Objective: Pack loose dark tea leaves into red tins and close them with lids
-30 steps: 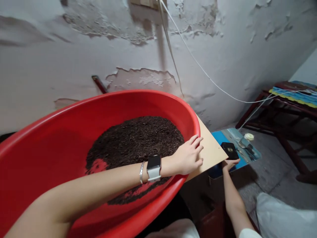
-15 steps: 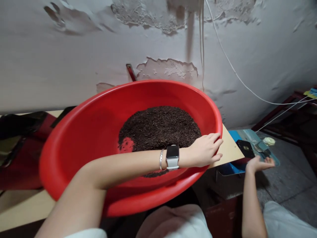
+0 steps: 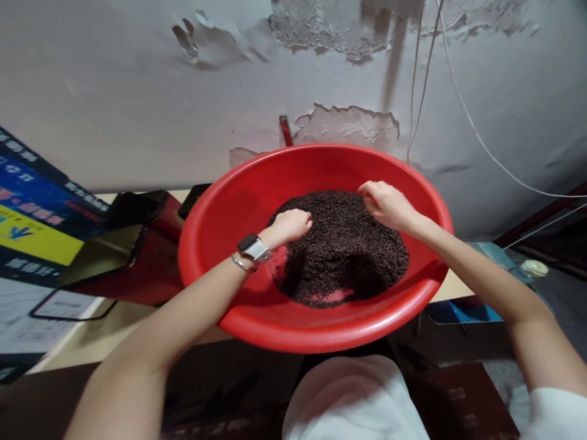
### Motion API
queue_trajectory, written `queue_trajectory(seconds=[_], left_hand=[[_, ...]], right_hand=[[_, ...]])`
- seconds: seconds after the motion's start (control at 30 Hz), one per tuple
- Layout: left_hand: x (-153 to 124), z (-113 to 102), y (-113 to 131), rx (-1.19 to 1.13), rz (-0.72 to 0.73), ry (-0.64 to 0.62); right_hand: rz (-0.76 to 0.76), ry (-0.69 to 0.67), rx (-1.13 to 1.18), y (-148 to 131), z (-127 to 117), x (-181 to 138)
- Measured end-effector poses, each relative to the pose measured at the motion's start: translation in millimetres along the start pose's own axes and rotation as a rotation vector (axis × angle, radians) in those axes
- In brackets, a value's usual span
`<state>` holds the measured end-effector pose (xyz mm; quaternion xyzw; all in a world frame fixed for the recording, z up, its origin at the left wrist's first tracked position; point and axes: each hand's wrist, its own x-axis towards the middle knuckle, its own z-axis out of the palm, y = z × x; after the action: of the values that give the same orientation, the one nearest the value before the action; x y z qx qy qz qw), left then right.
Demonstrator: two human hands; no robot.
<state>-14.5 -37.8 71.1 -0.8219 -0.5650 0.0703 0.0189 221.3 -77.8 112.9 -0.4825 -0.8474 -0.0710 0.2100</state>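
Both hands, my left hand and right hand, curl loosely into dark loose grains inside the round red plastic basin; sorting looks barely begun, whole heap remaining.

grey plaster wall behind, paint peeling in patches up top and mid. white cables hang down it and run off right. pale wood worktop below. blue and yellow printed box at left, dark red case beside it. grey concrete floor at right. light is dim and even.
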Motion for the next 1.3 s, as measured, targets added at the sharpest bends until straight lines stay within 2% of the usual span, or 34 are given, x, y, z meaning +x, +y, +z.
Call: queue_trajectory(seconds=[0.07,0.13,0.27,0.33,0.4,0.47,0.57,0.63,0.67,0.73,0.83,0.9,0.93,1.0,1.1,1.2,1.3], left_hand=[[1.8,0.4,-1.6,-0.002,0.000,0.028],[1.9,1.5,0.6,-0.003,0.019,0.056],[-0.1,4.9,7.2,-0.012,0.037,0.075],[-1.9,1.1,8.5,-0.017,0.029,0.080],[-6.3,-11.3,5.9,-0.040,0.001,0.128],[-16.2,-32.0,-3.2,-0.108,-0.062,0.299],[-43.9,-65.0,-30.9,-0.239,-0.217,0.723],[-69.1,-75.8,-57.4,-0.241,-0.363,0.876],[-82.8,-75.6,-72.0,-0.203,-0.434,0.893],[-110.3,-63.5,-101.5,-0.090,-0.618,0.799],[-147.0,-24.9,-139.0,0.033,-0.813,0.351],[-165.4,5.0,-154.7,0.048,-0.920,0.164],[-172.4,18.8,-159.4,0.049,-0.916,0.137],[-182.5,41.9,-163.6,0.005,-0.886,0.129],[-189.4,63.2,-163.0,-0.061,-0.860,0.239],[-188.1,71.9,-163.8,-0.124,-0.824,0.347],[-180.5,75.6,-168.1,-0.164,-0.766,0.392]], right_hand=[[-0.081,-0.206,-0.134,-8.1,24.5,22.9],[-0.158,-0.324,-0.256,-12.7,48.2,36.3],[-0.227,-0.436,-0.370,-15.9,79.0,39.0],[-0.217,-0.472,-0.361,-15.0,83.7,34.9],[-0.201,-0.507,-0.335,-13.4,83.3,31.5],[-0.178,-0.541,-0.309,-11.8,80.7,30.3],[-0.153,-0.568,-0.289,-10.3,77.0,31.9],[-0.145,-0.564,-0.289,-9.8,75.2,34.0],[-0.143,-0.560,-0.286,-9.6,74.3,35.1],[-0.138,-0.548,-0.278,-8.8,72.4,37.2],[-0.130,-0.516,-0.262,-6.6,70.2,40.0],[-0.122,-0.504,-0.253,-4.5,70.2,41.6],[-0.118,-0.504,-0.249,-3.1,70.8,42.4],[-0.116,-0.508,-0.242,0.2,72.9,43.8],[-0.110,-0.516,-0.234,6.2,76.3,45.0],[-0.078,-0.530,-0.231,11.2,78.2,45.1],[-0.057,-0.541,-0.219,14.3,79.1,45.3]])
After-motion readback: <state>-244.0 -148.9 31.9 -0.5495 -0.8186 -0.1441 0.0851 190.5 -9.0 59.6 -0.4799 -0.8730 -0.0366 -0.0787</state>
